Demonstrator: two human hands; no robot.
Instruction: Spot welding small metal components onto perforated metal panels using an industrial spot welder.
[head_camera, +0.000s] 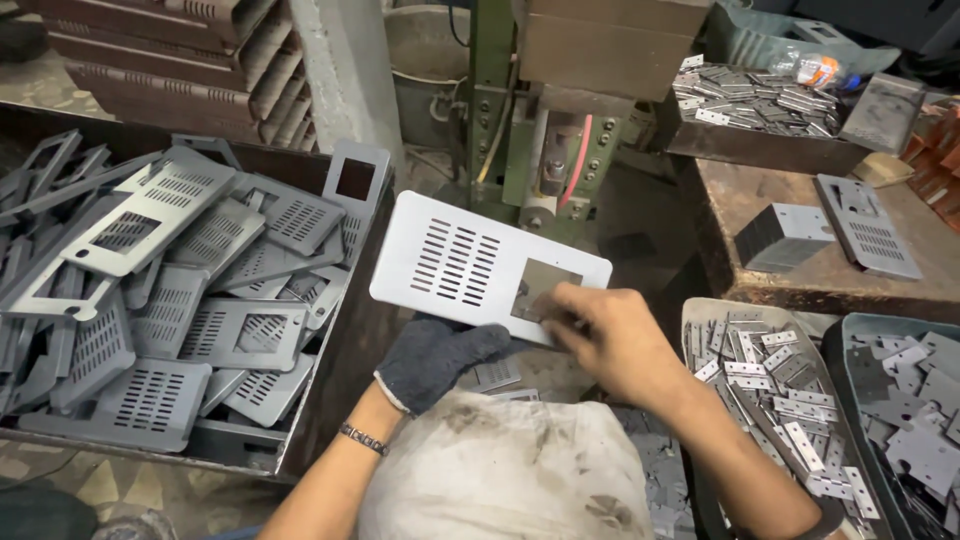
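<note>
Centrally, hands (520, 345) gripping slotted panel (480, 265), panel crate (330, 400) left, hinge tray (700, 315) right

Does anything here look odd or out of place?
Only the left hand wears a glove; the right hand on the slotted grey plate is bare. The plates in the left bin lie jumbled, not stacked.

From the worker's head the single camera looks steeply down and forward, close over the lap and both forearms, taking in the bin of grey plates (170, 290) leftward and the press (560, 130) ahead.
</note>
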